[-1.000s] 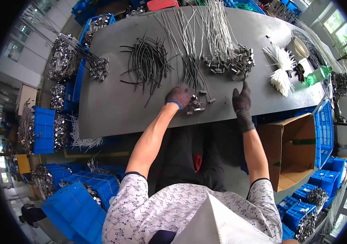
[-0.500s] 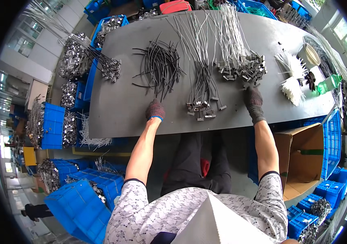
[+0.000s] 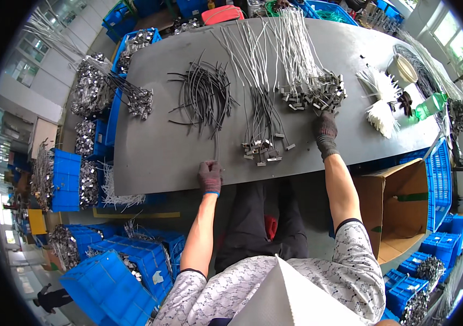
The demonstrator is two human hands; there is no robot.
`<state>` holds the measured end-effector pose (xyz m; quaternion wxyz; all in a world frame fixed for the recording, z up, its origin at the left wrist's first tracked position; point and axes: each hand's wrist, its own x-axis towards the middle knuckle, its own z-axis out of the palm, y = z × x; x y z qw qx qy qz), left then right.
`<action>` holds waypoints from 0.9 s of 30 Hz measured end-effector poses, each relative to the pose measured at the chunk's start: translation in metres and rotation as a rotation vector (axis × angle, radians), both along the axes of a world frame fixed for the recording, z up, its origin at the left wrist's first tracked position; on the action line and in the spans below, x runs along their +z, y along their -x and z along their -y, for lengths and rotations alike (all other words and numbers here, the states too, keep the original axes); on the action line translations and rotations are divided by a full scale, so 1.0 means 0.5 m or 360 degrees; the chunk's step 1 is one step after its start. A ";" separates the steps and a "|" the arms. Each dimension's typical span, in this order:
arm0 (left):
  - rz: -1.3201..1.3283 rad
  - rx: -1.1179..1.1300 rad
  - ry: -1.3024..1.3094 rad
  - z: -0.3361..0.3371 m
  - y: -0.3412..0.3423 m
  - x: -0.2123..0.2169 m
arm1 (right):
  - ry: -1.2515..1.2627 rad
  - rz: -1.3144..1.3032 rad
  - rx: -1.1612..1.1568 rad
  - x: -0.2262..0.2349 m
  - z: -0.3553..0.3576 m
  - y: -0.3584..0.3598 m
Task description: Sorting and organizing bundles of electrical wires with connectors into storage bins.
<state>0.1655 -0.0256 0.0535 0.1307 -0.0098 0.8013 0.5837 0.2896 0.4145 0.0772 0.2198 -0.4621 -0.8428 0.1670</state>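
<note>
My left hand (image 3: 209, 177), in a dark knit glove, is closed on one end of a thin black tube (image 3: 218, 145) at the table's near edge. That tube stretches up toward a loose pile of black tubes (image 3: 206, 93). My gloved right hand (image 3: 326, 133) touches the near side of a heap of metal-ended connectors (image 3: 326, 93) with pale wires (image 3: 298, 46). Its fingers look closed, but what they hold is hidden among the connectors. Between my hands lies a smaller bunch of connectors (image 3: 262, 151), with black-sleeved wires running away from me.
The grey table (image 3: 150, 157) spans the front. On its right lie white plastic strips (image 3: 382, 103), a bowl (image 3: 403, 70) and a green bottle (image 3: 431, 106). A cardboard box (image 3: 399, 212) stands below right. Blue crates (image 3: 106, 282) with metal parts stand at left. Another person (image 3: 52, 299) is far left.
My left hand has drawn back toward the table's near edge, pulling a black tube out from the pile. My right hand has shifted slightly at the connector heap; the view has moved a little.
</note>
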 end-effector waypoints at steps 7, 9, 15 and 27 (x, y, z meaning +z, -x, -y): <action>0.0270 -0.0153 -0.0404 0.021 0.034 -0.019 | 0.0740 0.0481 0.0451 0.002 0.072 -0.171; 0.0319 -0.0150 -0.0459 0.067 0.037 -0.030 | 0.0544 -0.0268 0.1971 0.035 0.153 -0.278; 0.0538 -0.0537 -0.0581 0.074 0.010 0.010 | 0.1849 -0.0078 0.0109 -0.055 0.491 -0.704; 0.1384 -0.1103 -0.0759 -0.330 -0.434 0.026 | 0.1344 0.1282 0.0045 -0.081 0.860 -1.172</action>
